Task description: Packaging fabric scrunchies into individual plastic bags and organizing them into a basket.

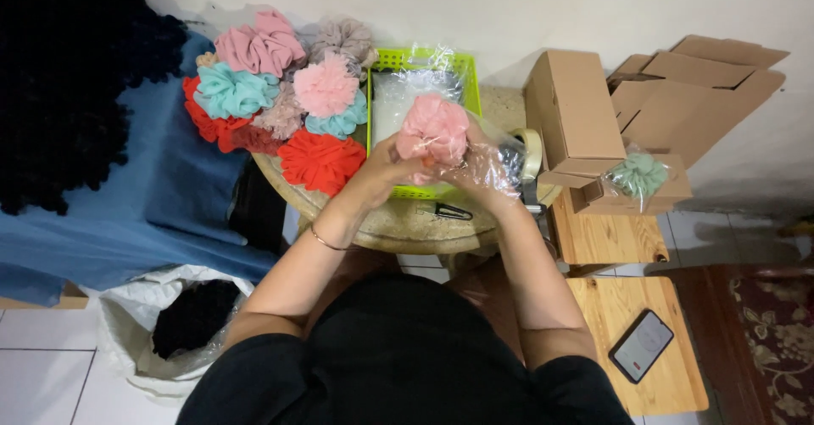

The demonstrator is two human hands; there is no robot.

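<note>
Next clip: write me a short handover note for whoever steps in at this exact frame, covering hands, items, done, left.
Left hand: grips the pink scrunchie.
Right hand: holds the clear plastic bag around the scrunchie's lower side.
Both are above the green basket on the round table.
Done: one mint scrunchie, bagged, lies on the cardboard boxes.
Left: pink scrunchie not fully in its bag; a pile of loose scrunchies sits unbagged at the table's left.
</note>
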